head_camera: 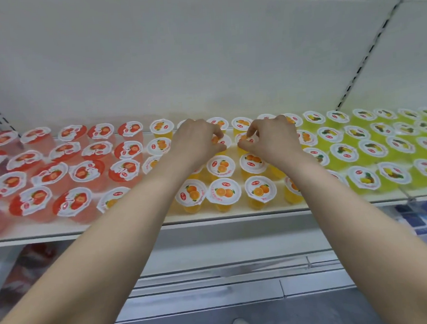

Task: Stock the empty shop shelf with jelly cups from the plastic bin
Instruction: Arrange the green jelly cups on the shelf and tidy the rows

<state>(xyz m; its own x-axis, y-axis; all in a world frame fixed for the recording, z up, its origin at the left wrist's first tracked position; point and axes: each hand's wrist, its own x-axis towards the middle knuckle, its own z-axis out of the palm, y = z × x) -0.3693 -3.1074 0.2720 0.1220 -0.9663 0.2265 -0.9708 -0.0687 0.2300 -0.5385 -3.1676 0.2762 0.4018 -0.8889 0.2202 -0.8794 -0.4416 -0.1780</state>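
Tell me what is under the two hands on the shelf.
The left hand pinches an orange jelly cup, the right hand a second orange cup. Only parts of their lids show; the cup bodies are covered.

On the shelf (236, 214) the cups stand in rows from the back wall to the front edge: strawberry jelly cups (76, 171) fill the left end, orange jelly cups (223, 191) the middle, pineapple jelly cups (373, 148) the right end. Over the middle block, the left hand (195, 140) and right hand (272, 137) sit side by side on two neighbouring cups in the second row from the back. Below the shelf's right end lie packets (423, 219)
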